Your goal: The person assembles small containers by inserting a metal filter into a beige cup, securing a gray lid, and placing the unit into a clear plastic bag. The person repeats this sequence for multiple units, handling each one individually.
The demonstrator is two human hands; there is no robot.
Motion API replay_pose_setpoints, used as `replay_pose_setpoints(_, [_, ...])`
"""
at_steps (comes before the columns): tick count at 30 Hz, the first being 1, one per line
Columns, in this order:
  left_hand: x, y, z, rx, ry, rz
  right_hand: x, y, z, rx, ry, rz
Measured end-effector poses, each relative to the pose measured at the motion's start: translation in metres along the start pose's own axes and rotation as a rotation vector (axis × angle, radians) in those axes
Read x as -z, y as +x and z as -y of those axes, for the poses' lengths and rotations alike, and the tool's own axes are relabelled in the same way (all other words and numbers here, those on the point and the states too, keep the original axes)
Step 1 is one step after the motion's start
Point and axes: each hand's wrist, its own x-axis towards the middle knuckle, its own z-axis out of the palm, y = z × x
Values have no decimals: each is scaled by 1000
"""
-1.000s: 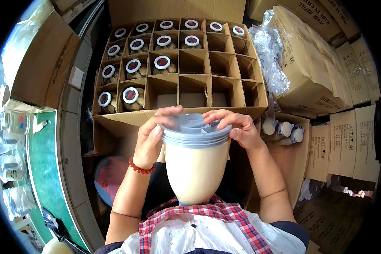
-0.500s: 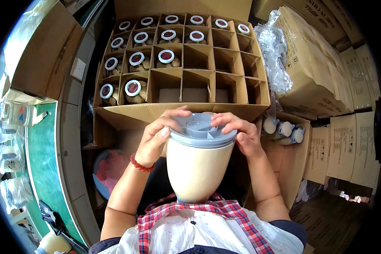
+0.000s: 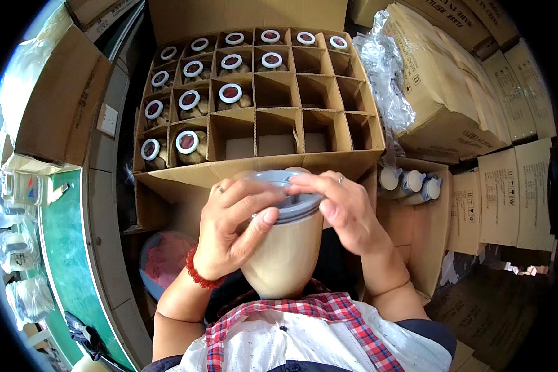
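Note:
A cream flask (image 3: 279,254), wide at the top and tapering downward, stands upright close against my body. Its round blue-grey lid (image 3: 299,212) faces up. My left hand (image 3: 237,220), with a red bead bracelet (image 3: 198,273) on its wrist, lies bent over the lid's left side. From the right, my right hand (image 3: 347,214) curves over the same lid, with its fingertips near those of the left. The hands cover much of the lid's middle, and the left fingers are slightly blurred.
Beyond the flask is a divided cardboard carton (image 3: 254,165) with several white-rimmed glass flask liners (image 3: 188,142) in its cells. Several pale-topped flasks (image 3: 410,180) stand in an open box at right. Sealed cartons (image 3: 446,80) crowd the right; a green tabletop (image 3: 74,235) runs along the left.
Both hands have moved inward from the lid's rim, over its top. The flask sits slightly further left and lower in view. The carton has shifted left with the view.

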Motion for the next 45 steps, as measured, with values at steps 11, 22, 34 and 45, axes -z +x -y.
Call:
replay_pose_setpoints(11, [-7, -8, 49, 93, -578, 30, -17, 15, -65, -586, 874, 112])
replay_pose_setpoints(22, [6, -3, 45, 284, -651, 19, 4, 3, -20, -196, -154, 10])
replay_pose_setpoints(34, [-13, -11, 61, 159, -774, -3, -5, 19, -82, -458, 656, -140])
replay_pose_setpoints(45, [-17, -27, 125, 435, -1145, 77, 8, 11, 3, -439, -113, 163])
